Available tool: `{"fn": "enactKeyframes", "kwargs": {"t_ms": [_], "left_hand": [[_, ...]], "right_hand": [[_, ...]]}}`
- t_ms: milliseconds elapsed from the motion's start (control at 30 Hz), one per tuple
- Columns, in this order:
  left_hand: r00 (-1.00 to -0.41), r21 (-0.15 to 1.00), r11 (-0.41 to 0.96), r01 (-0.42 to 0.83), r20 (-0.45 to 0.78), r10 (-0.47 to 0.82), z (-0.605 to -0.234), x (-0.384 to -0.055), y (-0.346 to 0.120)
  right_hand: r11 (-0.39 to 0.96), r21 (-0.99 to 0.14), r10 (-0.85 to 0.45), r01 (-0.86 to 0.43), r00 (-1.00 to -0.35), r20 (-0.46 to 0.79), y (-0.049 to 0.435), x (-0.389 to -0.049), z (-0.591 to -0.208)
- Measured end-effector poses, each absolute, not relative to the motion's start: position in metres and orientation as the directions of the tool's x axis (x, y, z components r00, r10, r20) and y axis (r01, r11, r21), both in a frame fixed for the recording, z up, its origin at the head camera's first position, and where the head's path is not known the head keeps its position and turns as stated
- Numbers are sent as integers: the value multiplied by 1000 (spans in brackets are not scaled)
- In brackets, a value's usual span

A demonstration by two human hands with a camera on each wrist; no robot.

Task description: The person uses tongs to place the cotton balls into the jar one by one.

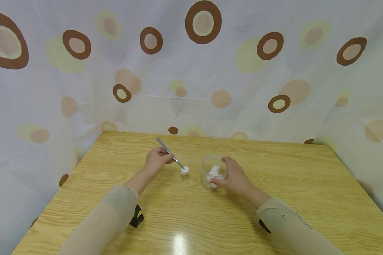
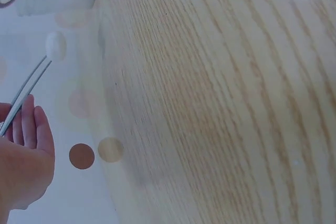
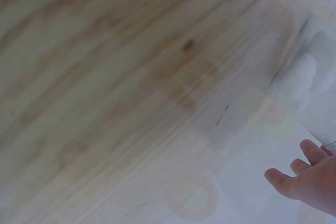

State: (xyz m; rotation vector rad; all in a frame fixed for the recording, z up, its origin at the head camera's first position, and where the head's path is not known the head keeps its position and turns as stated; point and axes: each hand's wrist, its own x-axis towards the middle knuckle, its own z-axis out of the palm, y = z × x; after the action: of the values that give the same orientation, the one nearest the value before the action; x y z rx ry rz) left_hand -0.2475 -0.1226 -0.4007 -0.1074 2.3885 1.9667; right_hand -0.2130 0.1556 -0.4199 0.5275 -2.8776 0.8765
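Observation:
My left hand (image 1: 156,161) pinches a pair of metal tweezers (image 1: 170,151) between thumb and fingers. The tweezers' tips point down to the right and grip a white cotton ball (image 1: 185,170), which also shows in the left wrist view as a white puff (image 2: 55,46) at the tips. To its right, my right hand (image 1: 237,178) holds a clear round jar (image 1: 205,181) by its right side, thumb in front and fingers behind. White cotton balls (image 1: 214,170) lie inside the jar. The right wrist view shows only part of the jar (image 3: 291,85) and some fingers.
A light wood-grain table (image 1: 185,209) spreads under both hands. Behind it and at both sides hangs a pale curtain (image 1: 191,63) with brown and yellow ovals. A dark band or device (image 1: 136,216) sits under the left sleeve.

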Motion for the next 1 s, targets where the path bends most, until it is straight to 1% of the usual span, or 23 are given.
{"fn": "enactKeyframes", "kwargs": {"t_ms": [233, 767, 1000], "left_hand": [[-992, 984, 130, -119, -113, -57, -395, -249, -124], [-990, 993, -36, -108, -111, -83, -376, -248, -116], [-987, 987, -95, -128, -136, -87, -370, -250, -107]], "right_hand": [[771, -529, -302, -354, -935, 186, 156, -213, -420], [767, -534, -303, -355, -935, 186, 156, -212, -419], [765, -540, -302, -351, -936, 181, 157, -213, -421]]}}
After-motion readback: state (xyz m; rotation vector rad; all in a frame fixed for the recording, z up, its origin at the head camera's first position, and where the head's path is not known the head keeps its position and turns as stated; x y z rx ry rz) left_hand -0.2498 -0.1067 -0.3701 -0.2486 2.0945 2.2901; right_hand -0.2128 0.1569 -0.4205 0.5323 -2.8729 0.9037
